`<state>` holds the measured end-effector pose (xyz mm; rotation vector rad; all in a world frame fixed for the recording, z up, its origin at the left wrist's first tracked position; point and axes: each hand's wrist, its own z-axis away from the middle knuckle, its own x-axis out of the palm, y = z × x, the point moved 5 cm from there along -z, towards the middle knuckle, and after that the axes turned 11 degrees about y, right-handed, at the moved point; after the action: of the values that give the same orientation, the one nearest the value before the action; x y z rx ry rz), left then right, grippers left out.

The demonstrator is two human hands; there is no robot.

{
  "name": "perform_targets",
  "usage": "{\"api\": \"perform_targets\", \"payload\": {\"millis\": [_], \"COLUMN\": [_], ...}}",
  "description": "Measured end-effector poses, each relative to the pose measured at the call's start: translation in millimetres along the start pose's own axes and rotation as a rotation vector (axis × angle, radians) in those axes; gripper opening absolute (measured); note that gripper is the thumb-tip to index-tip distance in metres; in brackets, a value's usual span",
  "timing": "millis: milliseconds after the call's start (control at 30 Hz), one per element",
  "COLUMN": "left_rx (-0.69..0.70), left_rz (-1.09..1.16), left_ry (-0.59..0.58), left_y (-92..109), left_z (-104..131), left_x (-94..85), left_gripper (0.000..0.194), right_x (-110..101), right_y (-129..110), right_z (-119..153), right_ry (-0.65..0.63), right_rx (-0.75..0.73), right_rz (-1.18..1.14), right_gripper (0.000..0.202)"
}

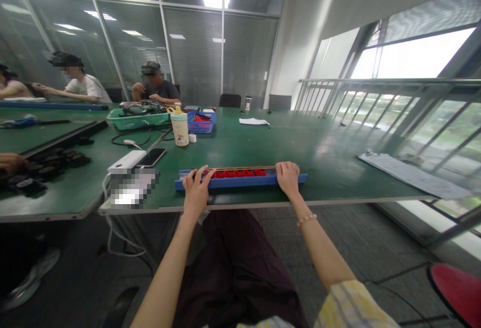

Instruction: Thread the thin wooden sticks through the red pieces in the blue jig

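Note:
A long blue channel (240, 183) lies on the green table close to its front edge, with a row of red pieces (240, 173) inside it. Thin orange and yellowish wires (250, 168) run straight along the channel's top, from one hand to the other. My left hand (196, 187) is over the channel's left end, fingers bent, thumb and fingertips closed at the wires' left end. At the right end, my right hand (288, 177) is closed with fingers curled down where the wires reach it; its fingertips are partly hidden.
Left of the channel are a white power bank (127, 160), a phone (153, 157) and a cream bottle (179, 128). Behind stand a green basket (139, 121) and a blue basket (201, 126). A clipboard (409, 171) lies right. Several co-workers sit left; a co-worker's hand (11, 164) is near black parts.

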<state>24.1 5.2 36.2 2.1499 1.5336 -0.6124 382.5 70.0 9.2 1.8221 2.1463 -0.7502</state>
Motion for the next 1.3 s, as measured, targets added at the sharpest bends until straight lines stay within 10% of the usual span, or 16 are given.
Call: {"api": "perform_targets", "payload": {"millis": [400, 1300], "left_rx": [0.054, 0.048], "left_rz": [0.039, -0.042], "left_ry": [-0.045, -0.007], "left_y": [2.0, 5.0], "left_z": [-2.2, -4.7], "left_x": [1.9, 4.7], "left_gripper": [0.059, 0.057], "right_x": [9.8, -8.3], "right_y": [23.7, -8.4], "right_z": [-26.4, -6.4], "right_ry": [-0.182, 0.370], "right_rx": [0.135, 0.233], "right_rz": [-0.183, -0.278], "right_gripper": [0.031, 0.032]}}
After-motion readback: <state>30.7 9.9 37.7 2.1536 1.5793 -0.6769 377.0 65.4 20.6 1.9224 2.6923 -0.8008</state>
